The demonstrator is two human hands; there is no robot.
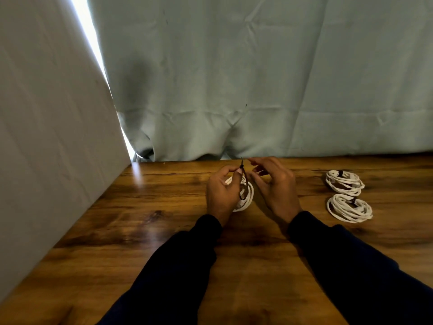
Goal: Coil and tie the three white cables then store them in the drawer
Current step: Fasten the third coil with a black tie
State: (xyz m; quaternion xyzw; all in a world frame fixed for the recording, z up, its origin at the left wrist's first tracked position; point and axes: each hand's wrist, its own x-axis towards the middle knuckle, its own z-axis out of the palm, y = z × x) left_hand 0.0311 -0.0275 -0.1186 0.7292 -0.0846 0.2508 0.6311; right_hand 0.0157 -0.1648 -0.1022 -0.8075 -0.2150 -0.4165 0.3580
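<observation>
While the left hand (222, 195) covers much of the third white coil (246, 195), only its right arc shows. That hand pinches a dark tie (243, 181) looped round the coil, the coil sitting between both hands. The right hand (274, 186), at three o'clock of it, hovers with fingers loosely curled, holding nothing. Two tied coils (346, 195) lie well apart at three o'clock on the wooden table (140, 219).

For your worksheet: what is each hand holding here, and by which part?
The left hand pinches the dark tie near its top, looped around the white coil. The right hand holds nothing.
</observation>
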